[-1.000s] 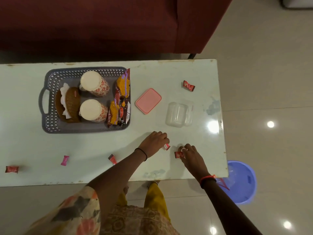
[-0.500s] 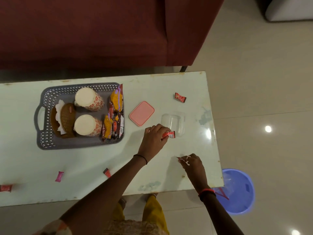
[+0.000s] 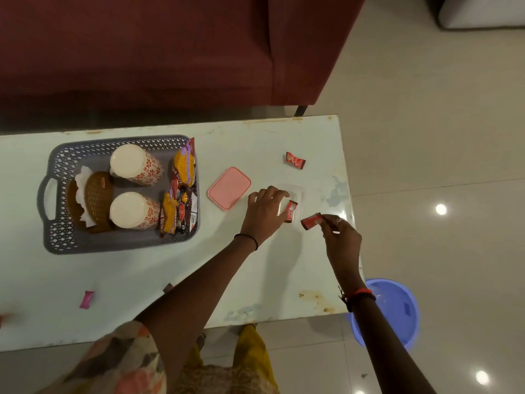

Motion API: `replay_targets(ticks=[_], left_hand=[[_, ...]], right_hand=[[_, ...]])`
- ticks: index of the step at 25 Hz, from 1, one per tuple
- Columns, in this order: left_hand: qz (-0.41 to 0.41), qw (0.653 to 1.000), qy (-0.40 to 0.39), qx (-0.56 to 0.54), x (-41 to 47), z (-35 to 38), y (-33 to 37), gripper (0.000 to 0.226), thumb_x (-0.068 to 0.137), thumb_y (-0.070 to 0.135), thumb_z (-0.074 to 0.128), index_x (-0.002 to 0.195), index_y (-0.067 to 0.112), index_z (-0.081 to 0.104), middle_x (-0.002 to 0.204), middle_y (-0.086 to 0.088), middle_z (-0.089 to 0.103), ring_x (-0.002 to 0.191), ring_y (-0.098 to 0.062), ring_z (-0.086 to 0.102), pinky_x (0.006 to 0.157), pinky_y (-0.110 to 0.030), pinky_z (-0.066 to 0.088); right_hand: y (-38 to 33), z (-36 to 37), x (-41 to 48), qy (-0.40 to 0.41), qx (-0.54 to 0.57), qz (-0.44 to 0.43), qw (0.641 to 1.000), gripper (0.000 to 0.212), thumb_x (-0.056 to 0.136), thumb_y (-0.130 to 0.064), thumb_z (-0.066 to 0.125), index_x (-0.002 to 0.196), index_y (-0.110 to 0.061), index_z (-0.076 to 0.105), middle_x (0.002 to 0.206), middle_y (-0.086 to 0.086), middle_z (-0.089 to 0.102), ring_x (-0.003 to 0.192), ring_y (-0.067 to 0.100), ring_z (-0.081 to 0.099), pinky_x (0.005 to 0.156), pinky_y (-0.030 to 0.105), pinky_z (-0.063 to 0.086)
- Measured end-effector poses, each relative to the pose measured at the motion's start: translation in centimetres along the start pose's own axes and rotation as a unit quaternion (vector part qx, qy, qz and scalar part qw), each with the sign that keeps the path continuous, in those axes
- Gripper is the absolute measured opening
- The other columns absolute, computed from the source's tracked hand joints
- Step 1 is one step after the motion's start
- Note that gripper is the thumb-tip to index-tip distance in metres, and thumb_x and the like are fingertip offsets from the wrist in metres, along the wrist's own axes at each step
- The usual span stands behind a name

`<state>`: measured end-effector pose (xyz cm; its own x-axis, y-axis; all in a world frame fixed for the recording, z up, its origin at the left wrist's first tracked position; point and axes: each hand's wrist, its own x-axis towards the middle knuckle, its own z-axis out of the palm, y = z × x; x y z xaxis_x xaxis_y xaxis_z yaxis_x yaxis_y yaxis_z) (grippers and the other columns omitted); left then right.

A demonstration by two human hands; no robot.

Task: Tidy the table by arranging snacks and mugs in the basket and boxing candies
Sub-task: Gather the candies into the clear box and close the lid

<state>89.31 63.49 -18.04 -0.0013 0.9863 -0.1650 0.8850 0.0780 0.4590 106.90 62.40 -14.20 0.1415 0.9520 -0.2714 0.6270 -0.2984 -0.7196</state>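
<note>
A clear plastic box (image 3: pixel 292 200), rectangular with rounded corners, stood open on the glossy pale table (image 3: pixel 255 274). A red foil-wrapped candy (image 3: pixel 290 211) was seen in or just over the box; whether it was released could not be told. The left hand (image 3: pixel 264 213) was spread over the box's near-left edge, its fingers loosely apart and closed on nothing that could be made out. At 4 o'clock from the box, a second red candy (image 3: pixel 311 221), crinkled and oblong, was pinched between the fingertips of the right hand (image 3: pixel 339 237), just beside the box wall.

At 9 o'clock from the box, a flat pink lid (image 3: pixel 229 187) with rounded corners lay on the table. At 12 o'clock, a third red candy (image 3: pixel 295 160) lay apart. Farther out at 9 o'clock, a grey perforated plastic basket (image 3: pixel 56 223) held two cream mugs (image 3: pixel 133 189) patterned in red, shiny snack packets (image 3: pixel 181 191) and brown woven coasters (image 3: pixel 95 197) with white paper. At 7 o'clock, near the table's front edge, a small pink candy (image 3: pixel 86 299) lay alone.
</note>
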Motion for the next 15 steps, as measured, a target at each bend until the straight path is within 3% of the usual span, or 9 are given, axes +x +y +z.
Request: replay_targets(ticks=[4,7,9,11,15], left_hand=[[-0.027,0.998,0.026,-0.051,-1.4,-0.7,-1.2,0.029,0.090,0.028,0.054,0.118,0.020,0.054,0.116,0.000,0.059,0.107,-0.020,0.054,0.095,-0.035,0.037],[-0.053,0.996,0.037,-0.068,-3.1,-1.1,-2.2,0.027,0.090,0.025,0.055,0.116,0.019,0.056,0.114,-0.002,0.060,0.106,-0.021,0.054,0.094,-0.035,0.038],[-0.075,0.993,0.041,-0.081,-4.5,-1.2,-2.7,0.026,0.089,0.024,0.055,0.115,0.019,0.057,0.112,-0.002,0.060,0.105,-0.021,0.054,0.093,-0.035,0.037],[-0.096,0.991,0.034,-0.092,-5.9,-1.0,-3.2,0.026,0.089,0.023,0.055,0.115,0.020,0.056,0.112,-0.001,0.059,0.105,-0.020,0.054,0.094,-0.035,0.037],[-0.130,0.985,0.027,-0.108,-8.4,-0.3,-4.0,0.024,0.090,0.023,0.054,0.114,0.023,0.056,0.112,0.002,0.059,0.104,-0.019,0.054,0.095,-0.035,0.036]], right_hand=[[-2.1,0.9,2.5,-0.017,0.000,-0.024,1.000,0.014,0.090,-0.015,0.061,0.097,-0.010,0.072,0.094,0.004,0.073,0.074,0.012,0.059,0.064,0.002,0.040],[-3.5,2.4,4.6,-0.089,-0.044,-0.054,0.994,0.013,0.088,-0.019,0.064,0.091,-0.008,0.071,0.090,0.002,0.072,0.072,0.009,0.058,0.062,0.000,0.040],[-4.1,3.2,6.1,-0.121,-0.076,-0.060,0.988,0.017,0.089,-0.021,0.062,0.092,-0.006,0.070,0.092,0.006,0.070,0.077,0.016,0.062,0.067,0.011,0.046],[-4.8,3.7,7.8,-0.099,-0.082,-0.067,0.989,0.019,0.091,-0.020,0.058,0.092,-0.004,0.068,0.094,0.011,0.070,0.082,0.022,0.064,0.072,0.028,0.049],[-6.0,5.1,11.5,-0.085,-0.205,-0.121,0.968,0.027,0.095,-0.002,0.041,0.108,0.002,0.064,0.107,0.021,0.066,0.097,0.032,0.061,0.079,0.035,0.052]])
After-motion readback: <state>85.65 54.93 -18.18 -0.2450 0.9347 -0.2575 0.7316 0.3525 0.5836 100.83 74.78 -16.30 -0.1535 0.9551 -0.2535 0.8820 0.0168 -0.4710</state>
